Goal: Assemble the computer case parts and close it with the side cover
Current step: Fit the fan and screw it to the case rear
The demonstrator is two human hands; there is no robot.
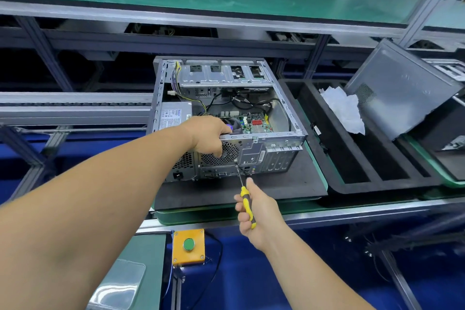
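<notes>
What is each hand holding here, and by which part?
The right hand grips the screwdriver by its yellow handle. The left hand grips the computer case by its top rear edge.

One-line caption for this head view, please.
Left hand grips the open computer case rear rim while the right hand drives a yellow-handled screwdriver into a rear-fan screw.

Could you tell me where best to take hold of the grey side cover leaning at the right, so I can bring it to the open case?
Probably by the side cover's two long edges, coming from its left: it leans tilted with its broad face toward the case, and its lower right end is tucked behind a black unit.
</notes>
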